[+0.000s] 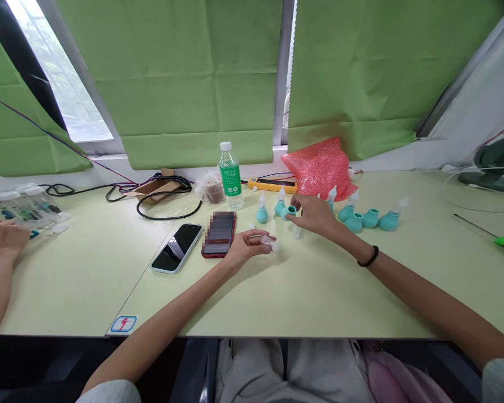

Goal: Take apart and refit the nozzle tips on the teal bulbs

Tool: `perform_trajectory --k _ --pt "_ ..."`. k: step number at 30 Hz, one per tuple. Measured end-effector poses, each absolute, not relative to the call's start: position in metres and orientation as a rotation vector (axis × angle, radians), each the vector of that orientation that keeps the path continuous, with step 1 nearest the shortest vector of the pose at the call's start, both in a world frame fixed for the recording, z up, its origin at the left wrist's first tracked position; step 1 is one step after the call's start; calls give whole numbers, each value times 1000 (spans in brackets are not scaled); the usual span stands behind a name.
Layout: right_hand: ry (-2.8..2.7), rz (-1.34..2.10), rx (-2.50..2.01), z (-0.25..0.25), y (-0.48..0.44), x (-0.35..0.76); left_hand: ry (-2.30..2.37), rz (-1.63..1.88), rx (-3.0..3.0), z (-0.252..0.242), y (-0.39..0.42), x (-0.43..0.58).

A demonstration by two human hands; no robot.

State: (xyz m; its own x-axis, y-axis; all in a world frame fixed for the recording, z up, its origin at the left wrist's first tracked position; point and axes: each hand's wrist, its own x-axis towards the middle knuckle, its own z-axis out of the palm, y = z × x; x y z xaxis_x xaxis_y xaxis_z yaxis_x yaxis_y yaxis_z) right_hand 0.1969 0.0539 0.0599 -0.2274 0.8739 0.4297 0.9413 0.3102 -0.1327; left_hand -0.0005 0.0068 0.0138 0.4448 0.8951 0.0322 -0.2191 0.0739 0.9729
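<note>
My left hand is closed in a pinch on a small clear plastic nozzle, just above the table. My right hand has its thumb and fingers around a teal rubber bulb whose round opening shows. Beside it stand teal bulbs fitted with clear tips, one at the left and one behind the hand's fingers. To the right is a cluster of several bulbs, among them an untipped bulb and a tilted tipped bulb. Another clear piece lies under my right hand.
Two phones, a pale-cased one and a red-cased one, lie left of my left hand. Behind are a water bottle, a yellow device and red bubble wrap. A screwdriver lies right. Another person's hand is far left.
</note>
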Motion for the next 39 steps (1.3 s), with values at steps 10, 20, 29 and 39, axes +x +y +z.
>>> perform_trajectory --k 10,20,29,39 --pt "-2179 609 -1018 10 -2 183 680 873 1127 12 9 -4" --pt "-2148 441 -920 -6 -15 174 693 914 1227 13 11 -5" --pt "-2147 411 -1031 -5 -16 175 764 927 1357 15 9 -5" --pt "-2042 269 -1138 -9 -8 178 752 850 1493 15 8 -3"
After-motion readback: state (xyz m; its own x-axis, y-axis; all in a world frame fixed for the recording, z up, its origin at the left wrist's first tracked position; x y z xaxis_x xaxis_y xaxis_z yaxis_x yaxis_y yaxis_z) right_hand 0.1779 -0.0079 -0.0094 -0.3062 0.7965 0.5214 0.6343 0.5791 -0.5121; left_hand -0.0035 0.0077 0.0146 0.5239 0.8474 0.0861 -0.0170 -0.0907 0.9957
